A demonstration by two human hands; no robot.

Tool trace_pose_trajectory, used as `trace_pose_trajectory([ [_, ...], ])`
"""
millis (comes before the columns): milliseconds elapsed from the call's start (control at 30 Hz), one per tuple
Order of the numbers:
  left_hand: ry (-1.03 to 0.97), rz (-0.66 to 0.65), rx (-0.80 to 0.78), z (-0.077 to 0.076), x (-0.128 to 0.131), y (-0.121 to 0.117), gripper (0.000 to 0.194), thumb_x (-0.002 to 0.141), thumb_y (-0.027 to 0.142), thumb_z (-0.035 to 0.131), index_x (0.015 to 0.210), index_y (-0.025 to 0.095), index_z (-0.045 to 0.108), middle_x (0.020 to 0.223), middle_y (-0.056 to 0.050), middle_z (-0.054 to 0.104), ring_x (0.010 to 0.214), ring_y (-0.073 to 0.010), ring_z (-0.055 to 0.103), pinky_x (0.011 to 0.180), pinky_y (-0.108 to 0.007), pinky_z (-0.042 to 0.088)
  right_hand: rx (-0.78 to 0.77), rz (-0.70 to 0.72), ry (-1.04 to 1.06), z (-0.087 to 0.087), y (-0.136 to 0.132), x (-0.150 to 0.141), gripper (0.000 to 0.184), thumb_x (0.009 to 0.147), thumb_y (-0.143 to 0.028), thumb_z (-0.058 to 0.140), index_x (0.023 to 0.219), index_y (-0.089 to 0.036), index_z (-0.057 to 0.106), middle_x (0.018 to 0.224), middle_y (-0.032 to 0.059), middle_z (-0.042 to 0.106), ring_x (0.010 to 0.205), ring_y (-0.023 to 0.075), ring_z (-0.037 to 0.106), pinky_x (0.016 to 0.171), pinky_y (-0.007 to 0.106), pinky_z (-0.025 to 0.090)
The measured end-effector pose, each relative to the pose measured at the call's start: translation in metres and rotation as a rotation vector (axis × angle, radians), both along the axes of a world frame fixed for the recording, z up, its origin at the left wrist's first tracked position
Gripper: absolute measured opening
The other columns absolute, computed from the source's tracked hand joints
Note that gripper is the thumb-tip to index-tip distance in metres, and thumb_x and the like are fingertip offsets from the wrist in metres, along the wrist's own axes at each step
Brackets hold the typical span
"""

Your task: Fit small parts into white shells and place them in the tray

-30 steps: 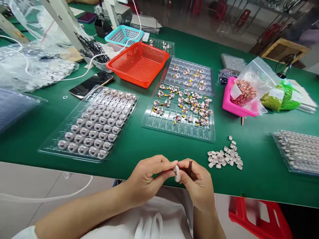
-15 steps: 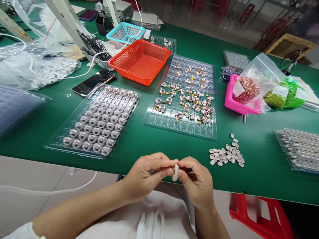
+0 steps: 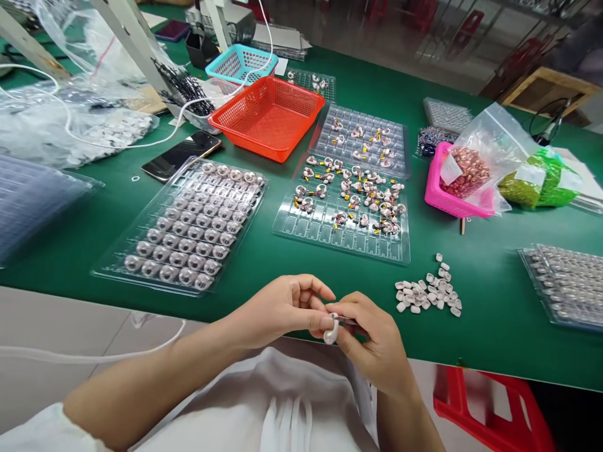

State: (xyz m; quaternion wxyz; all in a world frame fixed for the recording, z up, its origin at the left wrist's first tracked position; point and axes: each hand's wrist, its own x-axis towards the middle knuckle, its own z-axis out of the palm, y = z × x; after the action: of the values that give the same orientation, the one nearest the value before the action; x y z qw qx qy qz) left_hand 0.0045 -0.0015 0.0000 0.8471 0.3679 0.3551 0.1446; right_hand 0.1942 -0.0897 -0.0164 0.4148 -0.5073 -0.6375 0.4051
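Close to the table's front edge, my left hand (image 3: 296, 311) pinches a small white earbud (image 3: 331, 333) between thumb and fingers, its index finger lifted and curved above. My right hand (image 3: 372, 333) is closed around slim metal tweezers (image 3: 347, 319), whose tip reaches the top of the earbud; the fingers hide most of the tool. Right of my hands lies a loose pile of small white plastic caps (image 3: 426, 294). Beyond them, a clear tray (image 3: 325, 229) carries many earbud parts with wires and yellow bits. Another clear tray (image 3: 113, 267), on the left, holds rows of pale round shells.
A red basket (image 3: 268, 135) and a blue basket (image 3: 240, 61) stand at the back, beside a phone (image 3: 181, 156). On the right are a pink basket (image 3: 436, 188) with bagged copper-coloured parts and a filled tray (image 3: 565, 282). A red stool (image 3: 494, 402) stands below the edge.
My left index finger has lifted off the earbud and the left hand has opened slightly. The tweezers in my right hand now show more, pointing at the earbud's top.
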Motion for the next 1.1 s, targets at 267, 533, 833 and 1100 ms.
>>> trace_pose_trajectory([
  [267,0.008,0.098,0.097,-0.006,0.007,-0.009,0.040,0.067,0.031,0.090,0.093,0.014,0.066,0.070,0.001,0.068,0.062,-0.0130,0.065,0.065,-0.027,0.054,-0.145,-0.097,0.406,-0.020,-0.006,-0.013,0.019,0.092,-0.040,0.067,0.099,-0.024,0.074,0.085,0.0045,0.061,0.071,0.0164,0.055,0.061,0.028,0.044],
  [533,-0.087,0.120,0.863,-0.018,0.006,-0.026,0.069,0.063,0.031,0.095,0.127,0.026,0.071,0.132,-0.015,0.069,0.124,-0.0305,0.064,0.108,-0.046,0.050,-0.137,-0.267,0.686,-0.045,-0.018,-0.032,0.020,0.083,-0.043,0.075,0.085,-0.024,0.073,0.077,0.0033,0.061,0.064,0.0162,0.052,0.058,0.028,0.041],
  [833,-0.152,0.196,0.909,-0.028,0.013,-0.041,0.066,0.075,0.025,0.088,0.137,0.028,0.065,0.138,-0.014,0.067,0.130,-0.0301,0.063,0.113,-0.044,0.048,-0.051,-0.331,0.743,-0.050,-0.020,-0.045,0.025,0.086,-0.045,0.071,0.076,-0.023,0.065,0.064,-0.0029,0.048,0.056,0.0128,0.040,0.057,0.028,0.037],
  [1100,-0.182,0.224,0.932,-0.027,0.009,-0.041,0.062,0.080,0.031,0.084,0.139,0.028,0.063,0.140,-0.014,0.066,0.131,-0.0306,0.062,0.112,-0.042,0.049,0.084,-0.323,0.599,-0.049,-0.013,-0.047,0.021,0.089,-0.038,0.066,0.077,-0.021,0.064,0.066,-0.0023,0.052,0.056,0.0128,0.046,0.054,0.026,0.039],
])
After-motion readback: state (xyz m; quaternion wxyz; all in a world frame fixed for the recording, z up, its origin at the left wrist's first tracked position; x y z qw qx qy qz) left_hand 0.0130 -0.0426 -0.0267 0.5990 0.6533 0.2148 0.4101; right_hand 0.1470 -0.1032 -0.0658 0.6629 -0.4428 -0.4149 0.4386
